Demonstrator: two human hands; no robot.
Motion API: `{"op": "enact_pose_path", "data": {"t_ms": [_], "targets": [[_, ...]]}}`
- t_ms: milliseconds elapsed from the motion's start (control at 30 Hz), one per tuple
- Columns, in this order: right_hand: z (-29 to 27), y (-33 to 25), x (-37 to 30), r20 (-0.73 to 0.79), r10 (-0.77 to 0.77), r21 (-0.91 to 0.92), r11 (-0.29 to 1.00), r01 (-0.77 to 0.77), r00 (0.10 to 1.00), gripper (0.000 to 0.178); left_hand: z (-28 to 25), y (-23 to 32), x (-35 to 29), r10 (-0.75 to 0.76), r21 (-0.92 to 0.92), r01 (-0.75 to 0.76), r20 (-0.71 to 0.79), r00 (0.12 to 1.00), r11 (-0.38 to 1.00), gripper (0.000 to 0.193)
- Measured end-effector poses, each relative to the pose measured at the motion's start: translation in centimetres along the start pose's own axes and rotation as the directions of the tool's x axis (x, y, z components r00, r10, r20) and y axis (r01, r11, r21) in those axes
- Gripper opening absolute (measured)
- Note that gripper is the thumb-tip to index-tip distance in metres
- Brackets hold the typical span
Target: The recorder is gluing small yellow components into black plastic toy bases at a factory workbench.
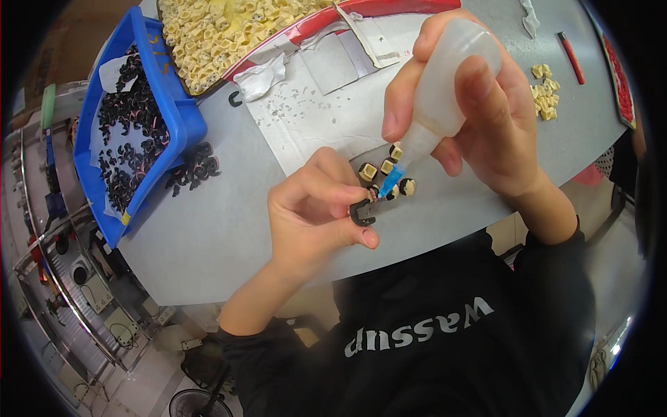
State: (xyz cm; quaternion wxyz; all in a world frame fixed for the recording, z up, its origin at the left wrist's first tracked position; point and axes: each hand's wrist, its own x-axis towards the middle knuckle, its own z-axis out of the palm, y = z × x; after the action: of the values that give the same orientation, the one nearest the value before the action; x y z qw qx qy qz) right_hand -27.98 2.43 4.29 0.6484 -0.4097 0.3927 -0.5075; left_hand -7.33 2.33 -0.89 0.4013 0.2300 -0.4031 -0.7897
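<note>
At ten o'clock I see a blue tray (185,128) holding small black parts (130,125); at eleven, a dark-rimmed tray (187,90) heaped with cream pieces (208,42). The left grip (306,208) pinches a black C-shaped part (356,213), seven o'clock from a translucent bottle (448,83) clamped in the right grip (507,121).

Far edge of bench (208,257) and yellow heap (222,38) cropped above; left hand (309,208) hides part of black clip (358,214); blue nozzle's (393,181) contact unclear.

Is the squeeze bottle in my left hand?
No, the right hand holds the squeeze bottle, while the left hand pinches a small black curved piece.
</note>
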Motion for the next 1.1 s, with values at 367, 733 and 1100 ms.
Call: {"op": "enact_pose_path", "data": {"t_ms": [367, 733, 1100], "targets": [[0.0, 0.3, 0.0, -0.014, -0.036, -0.031, 0.999, 0.036, 0.999, 0.031, 0.0, 0.0, -0.1, -0.011, 0.022, 0.011, -0.007, 1.000, 1.000, 0.035], [0.2, 0.7, 0.3, -0.060, -0.110, 0.078, 0.990, 0.114, 0.992, 0.033, -0.4, 0.2, -0.1, -0.005, 0.012, 0.006, -0.022, 1.000, 1.000, 0.036], [-0.2, 0.5, 0.8, -0.268, -0.357, -0.098, 0.934, 0.344, 0.895, 0.032, -0.6, 0.4, 0.1, -0.031, -0.057, 0.029, -0.037, 0.999, 0.998, 0.033]]}}
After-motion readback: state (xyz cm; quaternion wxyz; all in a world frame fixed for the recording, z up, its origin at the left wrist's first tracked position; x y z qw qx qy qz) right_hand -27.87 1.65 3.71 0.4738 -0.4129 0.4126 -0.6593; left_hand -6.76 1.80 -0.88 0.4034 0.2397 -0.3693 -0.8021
